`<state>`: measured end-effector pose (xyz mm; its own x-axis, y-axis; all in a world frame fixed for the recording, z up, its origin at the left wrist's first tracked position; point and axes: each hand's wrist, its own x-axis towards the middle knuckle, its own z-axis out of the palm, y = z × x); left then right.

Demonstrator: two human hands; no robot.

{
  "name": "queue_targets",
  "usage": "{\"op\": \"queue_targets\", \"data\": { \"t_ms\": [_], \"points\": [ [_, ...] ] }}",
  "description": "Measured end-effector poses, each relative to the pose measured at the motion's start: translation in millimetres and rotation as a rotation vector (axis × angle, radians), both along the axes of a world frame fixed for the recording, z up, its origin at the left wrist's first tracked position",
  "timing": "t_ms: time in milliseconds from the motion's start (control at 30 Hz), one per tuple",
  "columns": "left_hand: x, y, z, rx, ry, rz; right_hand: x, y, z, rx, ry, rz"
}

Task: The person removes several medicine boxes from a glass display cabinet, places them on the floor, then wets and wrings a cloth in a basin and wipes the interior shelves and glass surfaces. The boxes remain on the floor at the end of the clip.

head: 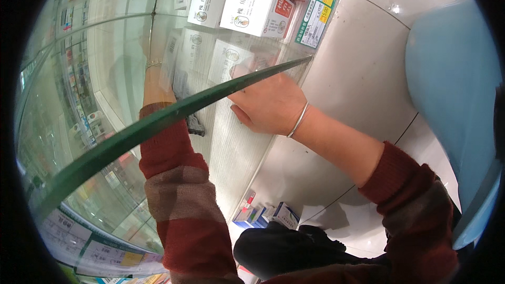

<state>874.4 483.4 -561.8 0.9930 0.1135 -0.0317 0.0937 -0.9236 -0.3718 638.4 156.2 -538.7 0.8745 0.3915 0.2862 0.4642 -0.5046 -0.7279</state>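
A glass shelf with a green edge point(173, 114) runs slantwise across the view. Through the glass, my left hand point(150, 49) shows only faintly beyond a bracelet; its fingers and anything in them cannot be made out. A dark grey cloth point(195, 125) lies beside that forearm on the pale shelf board point(225, 138). My right hand point(270, 102), with a silver bangle at its wrist, is at the glass edge, fingers bent and partly seen through the glass. Whether it holds something is unclear. Above it stands a white medicine box point(248, 10) with a red panel.
More white boxes point(207, 6) stand beside it. Green-edged price labels point(313, 23) line the shelf front. Small blue and white boxes point(286, 215) sit low near the dark-clothed legs. A light blue plastic object point(449, 59) is at the right, above the tiled floor point(355, 67).
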Motion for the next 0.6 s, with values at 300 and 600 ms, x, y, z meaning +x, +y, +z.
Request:
{"op": "queue_targets", "data": {
  "t_ms": [300, 600],
  "points": [
    [-36.6, -34.1, 9.0, -0.144, -0.046, 0.022, 1.2, 1.8, -9.7, 0.043, -0.071, -0.087],
    [-19.2, -30.6, 14.1, -0.149, -0.055, 0.008, 0.7, 3.5, -8.5, 0.089, -0.093, -0.11]
  ]
}}
